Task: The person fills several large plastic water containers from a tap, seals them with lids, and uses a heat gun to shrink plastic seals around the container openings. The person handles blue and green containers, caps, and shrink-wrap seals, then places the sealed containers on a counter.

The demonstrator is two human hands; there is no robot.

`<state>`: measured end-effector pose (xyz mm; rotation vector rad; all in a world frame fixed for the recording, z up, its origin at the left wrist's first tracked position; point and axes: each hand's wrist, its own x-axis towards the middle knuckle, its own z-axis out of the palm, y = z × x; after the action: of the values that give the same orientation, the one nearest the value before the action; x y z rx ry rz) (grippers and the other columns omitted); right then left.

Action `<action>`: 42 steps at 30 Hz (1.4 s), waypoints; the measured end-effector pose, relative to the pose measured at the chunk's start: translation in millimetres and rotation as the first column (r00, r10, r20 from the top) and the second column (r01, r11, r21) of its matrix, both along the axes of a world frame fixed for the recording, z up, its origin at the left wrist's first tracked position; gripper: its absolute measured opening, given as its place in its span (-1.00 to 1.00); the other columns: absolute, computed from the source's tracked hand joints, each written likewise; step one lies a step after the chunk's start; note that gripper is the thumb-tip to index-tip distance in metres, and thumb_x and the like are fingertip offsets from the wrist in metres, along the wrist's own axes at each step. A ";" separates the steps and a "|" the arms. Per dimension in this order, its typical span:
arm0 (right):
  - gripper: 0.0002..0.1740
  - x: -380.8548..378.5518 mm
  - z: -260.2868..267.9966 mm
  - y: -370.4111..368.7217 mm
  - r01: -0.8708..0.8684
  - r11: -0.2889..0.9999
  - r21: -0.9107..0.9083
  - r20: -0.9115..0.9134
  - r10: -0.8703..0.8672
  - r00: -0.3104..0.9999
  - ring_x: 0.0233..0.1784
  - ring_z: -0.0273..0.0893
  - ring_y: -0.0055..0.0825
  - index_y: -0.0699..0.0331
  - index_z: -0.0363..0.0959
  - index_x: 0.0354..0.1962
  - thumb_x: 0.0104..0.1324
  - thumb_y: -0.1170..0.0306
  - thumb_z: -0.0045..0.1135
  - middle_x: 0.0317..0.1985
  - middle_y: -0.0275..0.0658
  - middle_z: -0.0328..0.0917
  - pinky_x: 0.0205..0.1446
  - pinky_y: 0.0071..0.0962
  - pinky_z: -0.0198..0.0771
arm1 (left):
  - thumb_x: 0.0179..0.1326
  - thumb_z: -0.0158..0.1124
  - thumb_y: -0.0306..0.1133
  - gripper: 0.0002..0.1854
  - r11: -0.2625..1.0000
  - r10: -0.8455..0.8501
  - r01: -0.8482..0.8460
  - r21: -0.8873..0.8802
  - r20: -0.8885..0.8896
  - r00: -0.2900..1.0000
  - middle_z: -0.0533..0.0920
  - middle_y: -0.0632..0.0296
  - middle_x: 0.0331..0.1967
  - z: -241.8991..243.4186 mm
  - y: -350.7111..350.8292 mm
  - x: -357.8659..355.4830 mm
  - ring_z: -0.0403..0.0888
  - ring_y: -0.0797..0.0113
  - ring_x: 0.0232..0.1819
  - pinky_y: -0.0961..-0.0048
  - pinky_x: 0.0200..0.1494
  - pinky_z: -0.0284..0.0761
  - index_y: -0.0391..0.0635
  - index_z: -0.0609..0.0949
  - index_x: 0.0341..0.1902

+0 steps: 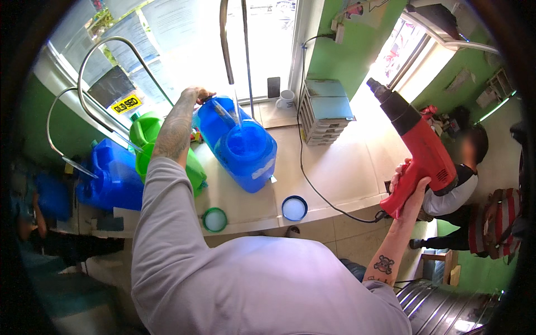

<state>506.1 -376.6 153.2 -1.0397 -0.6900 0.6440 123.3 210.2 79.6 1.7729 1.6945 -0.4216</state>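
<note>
A red heat gun (427, 155) with a black nozzle is gripped in my right hand (408, 184), its nozzle pointing up and left; a black cord runs from its handle. My left hand (200, 94) rests at the far top end of a blue plastic water jug (247, 167); its fingers are partly hidden, so its grip is unclear. Water runs from a spout into the jug's wide round opening. Left of it, partly behind my left arm, is a green water jug (194, 171) under a thinner spout. A second blue jug (119, 176) stands farther left under another curved spout.
Near the counter's front edge lie a green-rimmed lid (215, 220) and a blue-rimmed lid (294, 208). A white mug (285, 99), a dark phone-like object (273, 87) and stacked containers (326, 111) stand farther back. The cord (302, 163) crosses the counter. A person (452, 192) is at the right.
</note>
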 end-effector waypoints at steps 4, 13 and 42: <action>-0.01 4.8 -0.7 -7.5 0.001 1.000 0.005 0.036 -0.001 0.999 -0.40 0.51 -0.50 0.34 0.32 0.16 0.22 -0.43 -0.02 -0.21 -0.20 0.54 -0.44 -0.56 0.40 | 0.26 0.24 0.20 -0.26 0.961 -0.274 0.274 0.043 -0.009 0.962 0.59 0.02 0.22 3.1 7.7 3.6 0.61 0.07 0.17 -0.05 0.10 0.57 0.10 0.41 0.42; 0.02 13.0 4.3 -15.9 0.042 0.998 -0.039 0.076 -0.039 0.996 -0.40 0.55 -0.50 0.35 0.31 0.17 0.17 -0.43 0.04 -0.20 -0.17 0.55 -0.48 -0.57 0.42 | 0.29 0.21 0.20 -0.29 0.974 -0.161 0.174 0.145 -0.098 0.982 0.69 0.00 -0.16 -19.8 33.4 7.0 0.69 0.19 -0.32 0.12 -0.32 0.66 -0.02 0.42 0.35; -0.26 2.6 2.1 88.3 -0.073 0.952 0.296 0.288 -0.017 0.957 -0.21 0.54 -0.45 0.37 0.35 0.05 0.27 -0.13 0.25 -0.03 -0.05 0.53 -0.24 -0.56 0.50 | 0.43 0.19 -0.37 -0.76 0.174 -0.554 -0.719 0.673 0.671 0.493 0.69 0.35 -0.40 129.0 -265.0 -191.6 0.57 0.63 -0.36 0.65 -0.32 0.48 -0.14 0.67 0.07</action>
<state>508.7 -288.3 155.2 -0.8428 -1.0272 0.3950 -68.2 -54.8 208.6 1.8802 1.0888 2.0168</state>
